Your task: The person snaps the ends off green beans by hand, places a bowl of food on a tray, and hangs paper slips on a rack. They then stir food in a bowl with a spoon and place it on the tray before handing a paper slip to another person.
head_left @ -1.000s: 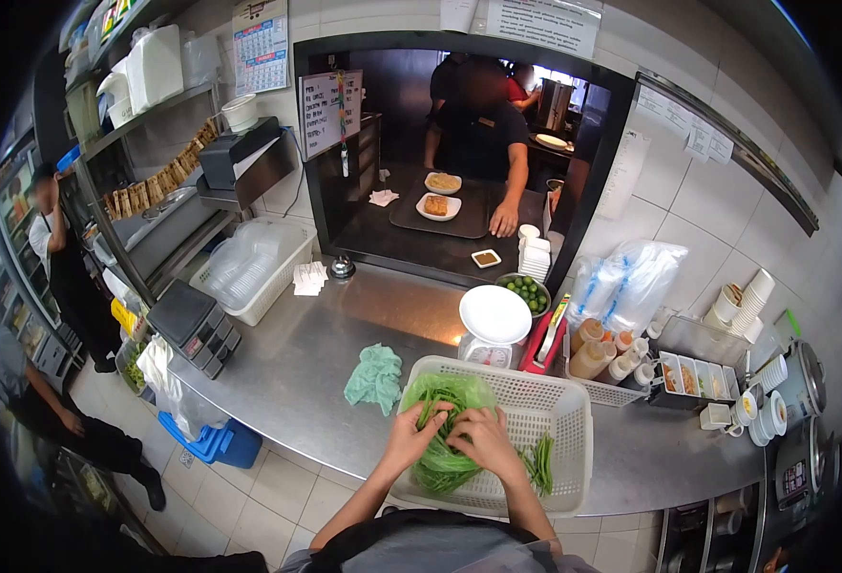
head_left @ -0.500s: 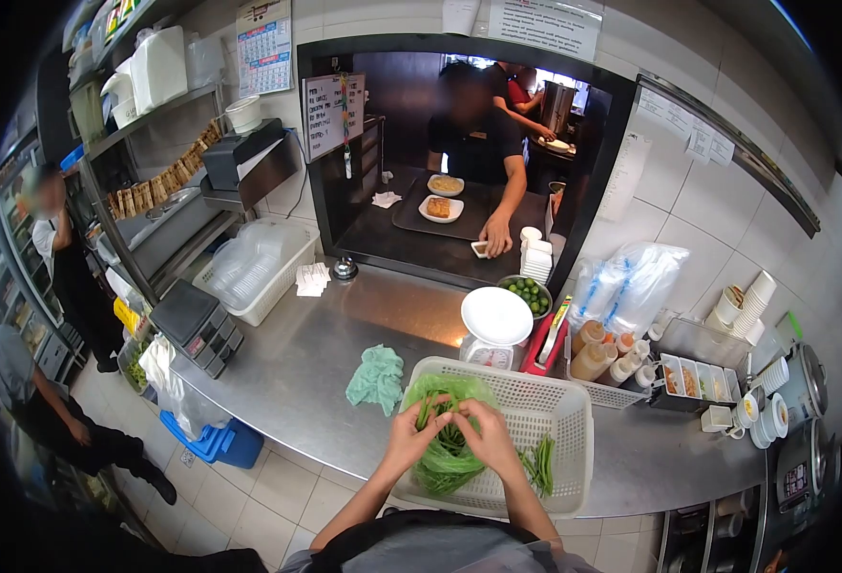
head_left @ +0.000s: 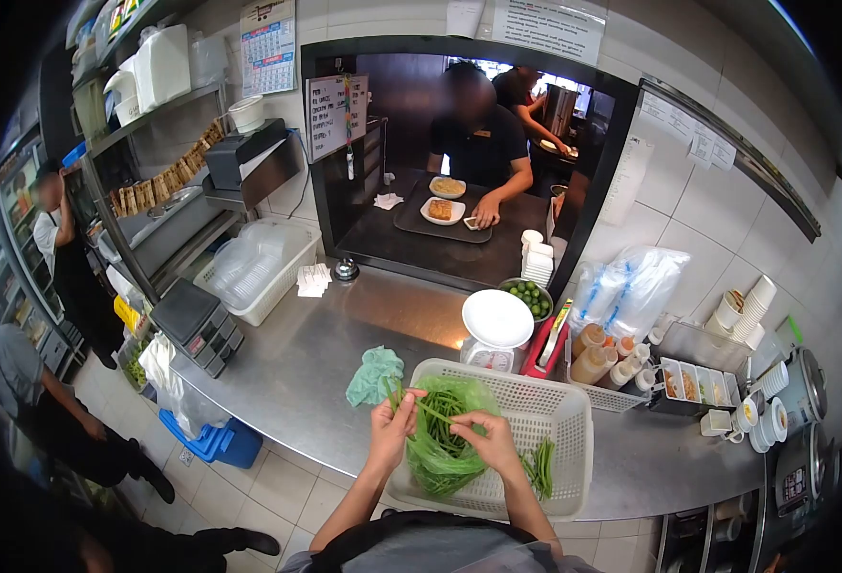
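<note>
My left hand (head_left: 394,430) is closed on green beans at the left rim of a green plastic bag (head_left: 440,468). Opposite it, my right hand (head_left: 486,439) pinches the other end of a long bean (head_left: 435,413) stretched between both hands. More green beans (head_left: 459,396) fill the bag, which stands in the left part of a white perforated basket (head_left: 574,430). A small bunch of cut green stems (head_left: 538,468) lies on the basket's right side.
A green cloth (head_left: 375,375) lies left of the basket. Behind it stand a scale with a white plate (head_left: 497,318), a bowl of green limes (head_left: 528,298) and sauce bottles (head_left: 593,363). A person (head_left: 483,143) stands behind the pass window.
My hands have moved apart, the left one leftward with beans. The person behind the window has moved a small dish left onto the tray's edge.
</note>
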A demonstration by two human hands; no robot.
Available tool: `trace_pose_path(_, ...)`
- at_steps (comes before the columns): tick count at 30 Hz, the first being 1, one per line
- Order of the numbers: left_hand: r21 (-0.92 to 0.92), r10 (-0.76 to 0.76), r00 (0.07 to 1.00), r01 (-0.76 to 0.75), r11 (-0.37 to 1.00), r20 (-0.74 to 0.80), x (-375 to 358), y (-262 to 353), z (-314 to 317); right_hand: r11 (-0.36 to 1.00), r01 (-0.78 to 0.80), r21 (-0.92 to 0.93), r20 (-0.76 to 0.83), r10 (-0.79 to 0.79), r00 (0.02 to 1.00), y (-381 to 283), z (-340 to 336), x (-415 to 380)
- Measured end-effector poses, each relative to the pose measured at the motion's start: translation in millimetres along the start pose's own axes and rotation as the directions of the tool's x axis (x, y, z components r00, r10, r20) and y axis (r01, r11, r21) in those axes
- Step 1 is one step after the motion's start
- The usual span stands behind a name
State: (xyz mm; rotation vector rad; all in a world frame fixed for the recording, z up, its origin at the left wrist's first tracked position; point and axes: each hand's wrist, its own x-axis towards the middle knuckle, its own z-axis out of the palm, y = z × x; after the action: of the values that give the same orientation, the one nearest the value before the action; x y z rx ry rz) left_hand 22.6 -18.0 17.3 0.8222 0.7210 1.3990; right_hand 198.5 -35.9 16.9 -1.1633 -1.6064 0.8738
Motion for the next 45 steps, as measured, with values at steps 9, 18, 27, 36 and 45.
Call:
trace_pose_path(9,0.003,0.046,0.998,-0.046,0.999,-0.031,2.5,-8.1,0.3,0.993,0.033,-0.111,-0.053,-0.039,0.998,-1.1,-5.7,-1.3)
trace_pose_path(18,-0.244,-0.103,0.995,0.104,0.964,0.016,3.0,-10.1,2.4,0.89,0.04,0.454,-0.156,0.035,0.987,-2.9,-4.4,-4.5)
trace_pose_path(27,0.098,0.009,0.999,-0.004,0.995,-0.042,0.3,-0.6,-5.8,0.734,0.157,-0.66,0.173,-0.055,0.983,-2.1,-3.5,-7.7)
trace_pose_path(36,0.867,0.142,0.89,-0.455,0.203,0.433,-8.1,-3.8,1.5,0.805,0.2,-0.559,0.023,-0.226,0.974,-14.8,1.4,-6.9)
trace_pose_path(45,0.86,0.074,0.882,-0.471,0.196,0.466,-8.0,0.2,3.8,0.782,0.223,-0.583,0.134,-0.179,0.975,-2.9,-15.4,-16.4)
